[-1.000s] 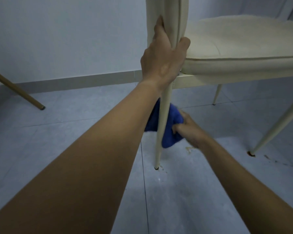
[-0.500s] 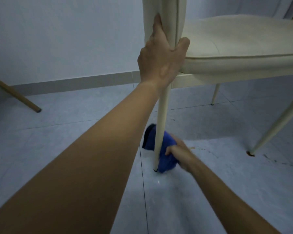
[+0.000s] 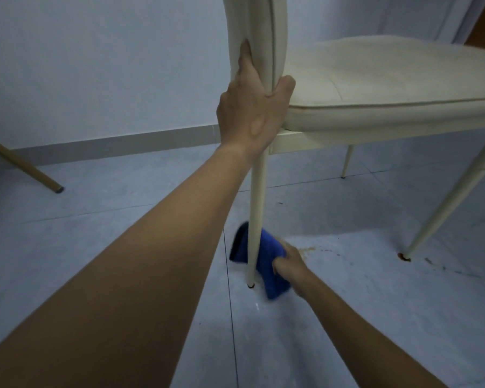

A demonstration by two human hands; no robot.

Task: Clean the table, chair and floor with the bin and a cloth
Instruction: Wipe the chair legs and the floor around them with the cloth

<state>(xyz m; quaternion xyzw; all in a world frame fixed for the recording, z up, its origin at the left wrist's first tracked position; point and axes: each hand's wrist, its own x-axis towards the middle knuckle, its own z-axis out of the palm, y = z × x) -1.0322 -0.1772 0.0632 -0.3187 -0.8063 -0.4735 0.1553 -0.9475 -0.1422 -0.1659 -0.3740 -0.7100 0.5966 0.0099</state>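
Observation:
A cream chair (image 3: 375, 88) stands on the pale tiled floor (image 3: 347, 317). My left hand (image 3: 252, 113) grips the lower edge of its backrest, thumb on the seat side. My right hand (image 3: 290, 264) holds a blue cloth (image 3: 268, 266) wrapped around the lower part of the chair's near leg (image 3: 256, 208), just above the foot. Part of the cloth is hidden behind that leg. No bin is in view.
Brown crumbs and smears (image 3: 305, 249) lie on the floor right of the cloth, and reddish spots (image 3: 402, 256) sit by the right chair leg. A wooden leg (image 3: 23, 166) slants in at the left. A wall with a grey skirting (image 3: 109, 144) runs behind.
My right hand slid the blue cloth down the chair's near leg, from mid-height to near the foot. My left hand kept its grip on the backrest.

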